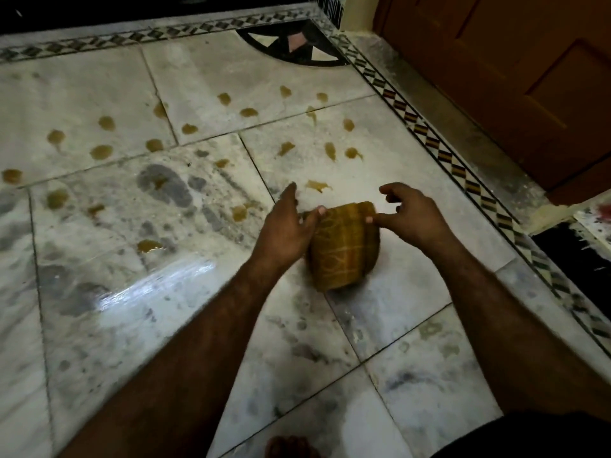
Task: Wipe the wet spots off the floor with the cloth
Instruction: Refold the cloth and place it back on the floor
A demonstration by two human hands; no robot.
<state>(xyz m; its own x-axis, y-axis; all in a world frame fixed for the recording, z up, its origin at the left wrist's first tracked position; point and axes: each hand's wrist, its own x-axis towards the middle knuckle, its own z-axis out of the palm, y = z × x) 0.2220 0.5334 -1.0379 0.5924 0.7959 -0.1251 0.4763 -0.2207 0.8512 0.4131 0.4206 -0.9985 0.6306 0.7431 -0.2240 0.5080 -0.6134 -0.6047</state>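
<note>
A folded yellow-brown patterned cloth point(344, 249) sits low over the marble floor point(413, 276) between my hands. My left hand point(287, 226) grips its upper left corner, with the thumb laid over the edge and the fingers stretched past it. My right hand point(413, 216) touches the cloth's upper right edge with the thumb tip; its fingers are loosely curled above and apart from the cloth. Several yellowish wet spots dot the floor: one point(318, 185) just beyond the cloth, one point(238, 213) to its left, one point(150, 246) further left, and others further away.
A dark patterned tile border point(429, 140) runs diagonally at the right, with a brown wooden door point(529, 77) behind it. A black mat point(578, 259) lies at the right edge. My bare foot point(291, 447) shows at the bottom. A wet sheen point(155, 285) gleams at the left.
</note>
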